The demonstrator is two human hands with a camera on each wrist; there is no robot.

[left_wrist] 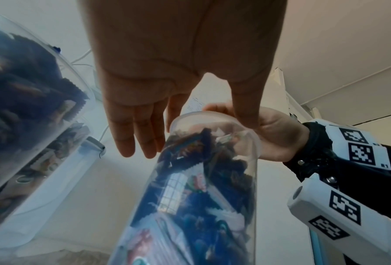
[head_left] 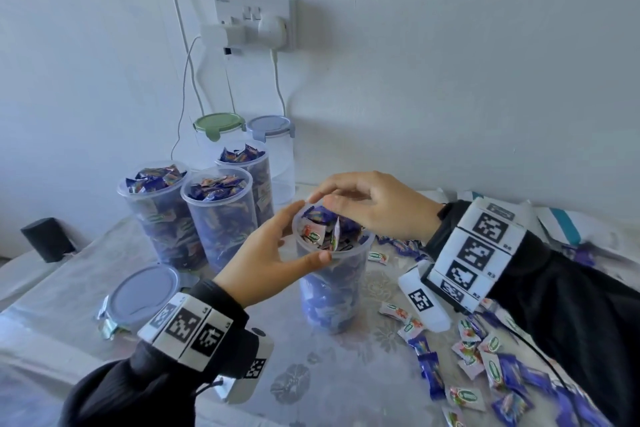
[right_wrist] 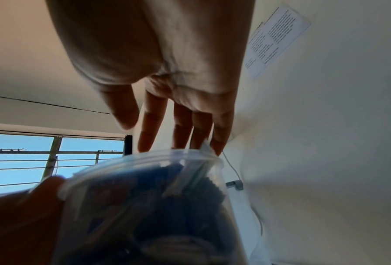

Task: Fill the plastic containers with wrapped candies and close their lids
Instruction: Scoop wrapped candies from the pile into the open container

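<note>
Green logo, wrapped candies (head_left: 465,347), unreadable

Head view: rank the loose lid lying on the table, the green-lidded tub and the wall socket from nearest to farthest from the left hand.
1. Loose lid, on the table just left of the left hand.
2. Green-lidded tub, behind the filled tubs by the wall.
3. Wall socket, up on the wall, farthest.

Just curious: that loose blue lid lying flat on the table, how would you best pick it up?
By its rim, from above. The blue lid lies flat on the table, so only the edge offers purchase; fingers spread across opposite sides would likely lift it.
</note>
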